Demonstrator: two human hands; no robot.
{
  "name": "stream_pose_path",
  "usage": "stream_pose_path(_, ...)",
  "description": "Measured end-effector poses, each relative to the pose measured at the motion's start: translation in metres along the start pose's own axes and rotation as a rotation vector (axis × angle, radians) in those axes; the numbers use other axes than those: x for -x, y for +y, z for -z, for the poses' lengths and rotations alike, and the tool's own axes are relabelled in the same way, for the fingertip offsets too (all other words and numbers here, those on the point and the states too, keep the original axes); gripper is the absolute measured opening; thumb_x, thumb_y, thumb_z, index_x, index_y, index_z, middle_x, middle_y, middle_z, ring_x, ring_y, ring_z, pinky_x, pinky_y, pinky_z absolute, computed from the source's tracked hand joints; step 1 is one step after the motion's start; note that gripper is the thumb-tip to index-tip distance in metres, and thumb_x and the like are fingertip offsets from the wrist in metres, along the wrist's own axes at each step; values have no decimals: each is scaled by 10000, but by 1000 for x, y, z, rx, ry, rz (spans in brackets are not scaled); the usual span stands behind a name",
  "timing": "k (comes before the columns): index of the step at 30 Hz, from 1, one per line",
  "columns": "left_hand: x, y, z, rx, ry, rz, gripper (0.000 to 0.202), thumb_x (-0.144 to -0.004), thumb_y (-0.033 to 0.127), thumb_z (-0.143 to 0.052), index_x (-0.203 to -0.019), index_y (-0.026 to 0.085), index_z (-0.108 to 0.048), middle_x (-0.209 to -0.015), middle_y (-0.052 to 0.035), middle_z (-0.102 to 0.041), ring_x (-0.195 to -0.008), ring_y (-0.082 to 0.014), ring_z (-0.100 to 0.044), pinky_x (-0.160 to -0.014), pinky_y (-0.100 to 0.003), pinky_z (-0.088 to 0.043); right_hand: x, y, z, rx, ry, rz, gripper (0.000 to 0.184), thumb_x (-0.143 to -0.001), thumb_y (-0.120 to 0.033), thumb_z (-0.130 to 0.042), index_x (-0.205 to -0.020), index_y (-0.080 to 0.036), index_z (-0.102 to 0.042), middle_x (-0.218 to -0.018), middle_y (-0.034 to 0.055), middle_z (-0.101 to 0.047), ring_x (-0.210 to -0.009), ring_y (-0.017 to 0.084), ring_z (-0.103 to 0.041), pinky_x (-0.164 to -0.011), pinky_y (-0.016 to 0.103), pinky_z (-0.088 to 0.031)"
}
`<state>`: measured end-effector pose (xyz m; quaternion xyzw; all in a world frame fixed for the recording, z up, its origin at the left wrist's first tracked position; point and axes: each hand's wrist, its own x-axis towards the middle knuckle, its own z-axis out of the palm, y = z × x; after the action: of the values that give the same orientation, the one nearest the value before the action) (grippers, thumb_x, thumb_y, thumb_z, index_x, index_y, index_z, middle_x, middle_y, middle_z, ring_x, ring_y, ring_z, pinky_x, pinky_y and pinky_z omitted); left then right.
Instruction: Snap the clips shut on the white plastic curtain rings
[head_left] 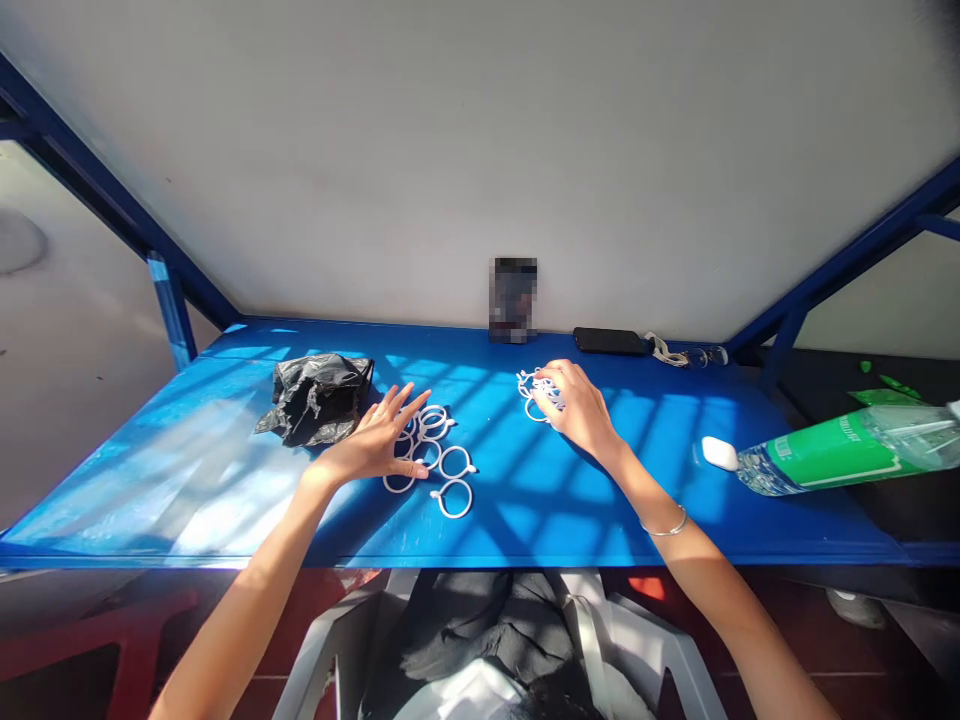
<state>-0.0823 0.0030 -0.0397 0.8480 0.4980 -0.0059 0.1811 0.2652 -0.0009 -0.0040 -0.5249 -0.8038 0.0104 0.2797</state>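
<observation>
My left hand (377,437) is spread flat, fingers apart, over the left part of a loose group of white curtain rings (454,480), partly covering them. Each ring has a small eyelet on its edge. A crumpled black plastic bag (315,398) lies just beyond and left of that hand. Further right, my right hand (574,402) has its fingers curled round a second cluster of white curtain rings (531,388). Some of these rings show past the fingertips; the palm hides the others.
The blue table (495,535) meets a pale wall. A blurred dark upright rectangle (513,300), a black phone (609,341) and glasses (706,356) with a pale strap stand or lie along the back. At right are a white earbud case (720,453) and a green-labelled bottle (840,448).
</observation>
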Motion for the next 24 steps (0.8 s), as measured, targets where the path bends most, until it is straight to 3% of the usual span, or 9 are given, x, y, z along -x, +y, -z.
stream_pose_path(3, 9, 3, -10, -11, 38, -41, 1150, -714, 750, -703, -1605, 307, -126, -1672, -113, 11, -1524, -431, 14, -1207, -634, -159, 15, -33, -16, -181, -186, 271, 336, -947, -369, -599, -1247, -221, -625, -1331, 125, -595, -1203, 296, -558, -999, 453, -482)
stream_pose_path(6, 7, 10, -15, -16, 80, -70, 1048, -773, 734, -658, -1599, 318, -166, -1677, -89, -5, -1530, -422, 12, -1209, -638, -141, 33, -60, -36, -200, -404, 495, 459, -975, -452, -570, -1385, -249, -544, -1456, 123, -520, -1305, 297, -487, -1052, 478, -443)
stream_pose_path(8, 2, 17, -18, -8, 116, -80, 885, -866, 694, -571, -1589, 333, -212, -1680, -64, -42, -1538, -399, 9, -1211, -636, -133, 40, -68, -46, -175, -469, 565, 461, -998, -482, -523, -1401, -257, -537, -1472, 128, -506, -1327, 294, -466, -1061, 480, -430)
stream_pose_path(12, -13, 30, -25, -2, 167, -110, 641, -969, 608, -440, -1546, 345, -344, -1671, -44, -134, -1540, -382, -49, -1210, -634, -133, 37, -59, -54, -94, -465, 524, 346, -1018, -375, -508, -1315, -233, -617, -1429, 134, -532, -1302, 294, -477, -1043, 473, -438)
stream_pose_path(19, -57, 37, -37, -46, 300, -81, 586, -962, 471, -490, -1474, 186, -475, -1602, -188, -293, -1510, -420, -172, -1160, -647, -214, 17, -20, -55, -13, -439, 439, 260, -1009, -225, -496, -1210, -193, -658, -1232, 137, -637, -1114, 274, -560, -936, 454, -495)
stream_pose_path(24, -77, 53, -31, -52, 390, -38, 537, -986, 433, -460, -1456, 171, -462, -1599, -204, -286, -1516, -373, -186, -1185, -657, -124, 13, -2, -57, -173, -355, 368, 268, -997, -192, -478, -1219, -147, -622, -1164, 136, -658, -1090, 278, -592, -975, 458, -514)
